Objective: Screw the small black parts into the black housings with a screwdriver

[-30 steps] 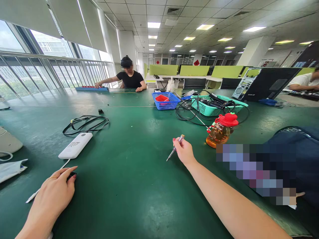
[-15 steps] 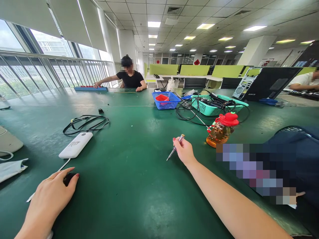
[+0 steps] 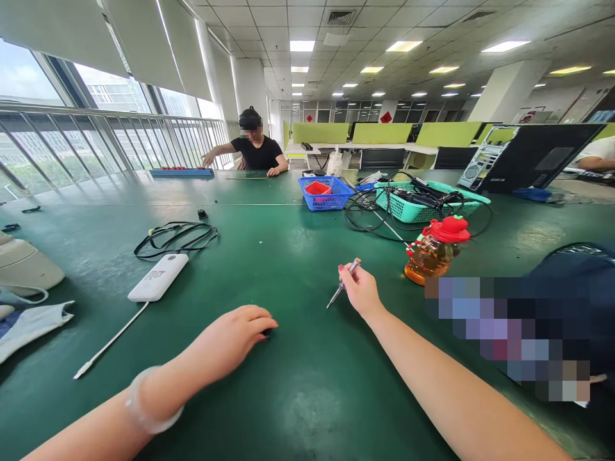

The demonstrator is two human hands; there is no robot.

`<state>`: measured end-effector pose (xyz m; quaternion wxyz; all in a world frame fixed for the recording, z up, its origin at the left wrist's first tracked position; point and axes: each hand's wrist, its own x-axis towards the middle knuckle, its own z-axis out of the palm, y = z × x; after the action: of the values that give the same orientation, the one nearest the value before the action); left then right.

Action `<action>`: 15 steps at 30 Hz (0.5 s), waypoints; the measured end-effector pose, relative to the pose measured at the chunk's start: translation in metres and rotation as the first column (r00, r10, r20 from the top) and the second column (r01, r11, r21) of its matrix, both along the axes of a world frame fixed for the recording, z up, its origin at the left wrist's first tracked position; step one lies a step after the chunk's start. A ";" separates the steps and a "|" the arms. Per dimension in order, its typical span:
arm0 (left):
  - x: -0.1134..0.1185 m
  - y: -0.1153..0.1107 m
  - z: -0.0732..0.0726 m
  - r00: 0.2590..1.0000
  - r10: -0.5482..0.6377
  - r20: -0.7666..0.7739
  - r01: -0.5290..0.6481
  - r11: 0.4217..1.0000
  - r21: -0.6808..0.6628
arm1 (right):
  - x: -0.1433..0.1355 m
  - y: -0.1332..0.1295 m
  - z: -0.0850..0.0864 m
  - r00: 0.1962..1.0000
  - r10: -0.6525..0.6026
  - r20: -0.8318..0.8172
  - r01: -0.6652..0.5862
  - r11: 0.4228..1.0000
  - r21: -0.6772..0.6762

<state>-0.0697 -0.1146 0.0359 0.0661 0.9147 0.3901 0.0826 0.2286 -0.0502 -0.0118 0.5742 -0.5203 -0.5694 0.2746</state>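
Nearest the desk's [image 3: 298, 384] near edge, the left hand [image 3: 237, 336] has its fingers closed on a small black thing [image 3: 267, 332], mostly hidden. Farther in, the right hand [image 3: 361, 289] grips a screwdriver [image 3: 342, 286], tip slanting down. Toward the far edge sits a blue basket [image 3: 327, 202].

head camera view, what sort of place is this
Probably an open-plan office, used here as a workbench area: green desk partitions behind, an office chair, and a screwdriver held over the big green table.
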 end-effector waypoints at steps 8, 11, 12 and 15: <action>0.101 0.077 -0.015 0.998 0.008 0.058 -0.013 0.997 0.079 | 0.003 -0.002 0.006 0.986 -0.047 0.161 0.031 0.995 0.099; 0.104 0.091 -0.027 0.994 0.068 0.081 -0.075 0.993 0.086 | 0.000 -0.006 0.008 0.927 -0.037 0.373 -0.039 0.980 0.194; 0.103 0.094 -0.030 0.992 0.086 0.088 -0.093 0.992 0.083 | -0.002 -0.008 0.009 0.898 -0.025 0.439 -0.081 0.972 0.221; 0.096 0.097 -0.030 0.983 0.111 0.149 -0.121 0.991 0.058 | -0.009 -0.010 0.008 0.807 -0.002 0.590 -0.194 0.944 0.268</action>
<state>0.0260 -0.0173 0.0059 0.0587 0.8837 0.4338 0.1658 0.2200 -0.0605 -0.0039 0.4326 -0.4508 -0.7800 0.0365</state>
